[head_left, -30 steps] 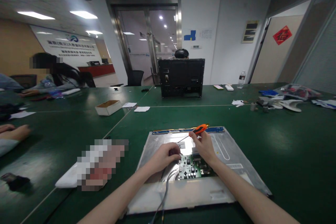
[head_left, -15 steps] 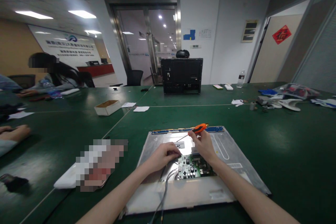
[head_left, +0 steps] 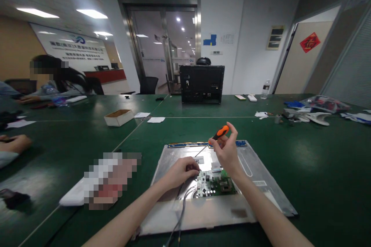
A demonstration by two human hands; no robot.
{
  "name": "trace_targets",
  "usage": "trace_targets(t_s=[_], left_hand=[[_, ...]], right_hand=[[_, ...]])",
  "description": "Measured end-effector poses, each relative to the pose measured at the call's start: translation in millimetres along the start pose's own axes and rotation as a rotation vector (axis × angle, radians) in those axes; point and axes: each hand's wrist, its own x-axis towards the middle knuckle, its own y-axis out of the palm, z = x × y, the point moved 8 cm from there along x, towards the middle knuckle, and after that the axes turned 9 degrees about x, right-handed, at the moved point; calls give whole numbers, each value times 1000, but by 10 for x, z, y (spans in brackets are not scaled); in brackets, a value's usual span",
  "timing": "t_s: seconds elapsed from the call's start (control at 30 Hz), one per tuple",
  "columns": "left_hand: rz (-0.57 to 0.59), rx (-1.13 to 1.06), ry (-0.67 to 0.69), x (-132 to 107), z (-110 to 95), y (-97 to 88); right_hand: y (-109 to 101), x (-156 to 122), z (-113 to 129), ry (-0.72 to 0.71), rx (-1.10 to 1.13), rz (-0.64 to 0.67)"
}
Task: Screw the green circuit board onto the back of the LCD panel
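Observation:
My right hand (head_left: 228, 153) grips a screwdriver (head_left: 222, 132) with an orange and black handle, one finger raised by its top. Its thin shaft slants down to the left, over a pale label on a flat metal display panel (head_left: 268, 191). On the panel lies a green circuit board (head_left: 210, 182), partly below my right wrist. My left hand (head_left: 183, 170) has its fingers curled together at the board's upper left edge; what they pinch is hidden. Grey and black cables (head_left: 183, 210) run from the board's left side toward me. A blue circuit strip (head_left: 185, 144) lines the panel's far edge.
A small open box (head_left: 118, 118) and paper sheets (head_left: 156, 120) lie beyond the panel. A black monitor-like unit (head_left: 202, 85) stands further back. On the right are a plastic bag (head_left: 326, 103) and a bottle (head_left: 264, 89). A person's hand (head_left: 16, 144) rests at left.
My right hand has shifted its hold on the screwdriver, lifting a finger to the handle's end, and the handle stands steeper. My left hand stays at the board's edge.

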Motion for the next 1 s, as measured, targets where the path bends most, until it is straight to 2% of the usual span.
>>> trace_targets(t_s=[0.2,0.33,0.5,1.0], left_hand=[[36,-3,40,9,-16,8],[54,9,59,10,-20,6],[44,6,77,11,-34,-4],[20,-19,69,22,-38,-11]], right_hand=[[267,-197,246,-284,-271,208],[301,-315,313,-392,-373,304],[261,-347,303,-397,-391,312],[331,-380,175,-342,-389,356]])
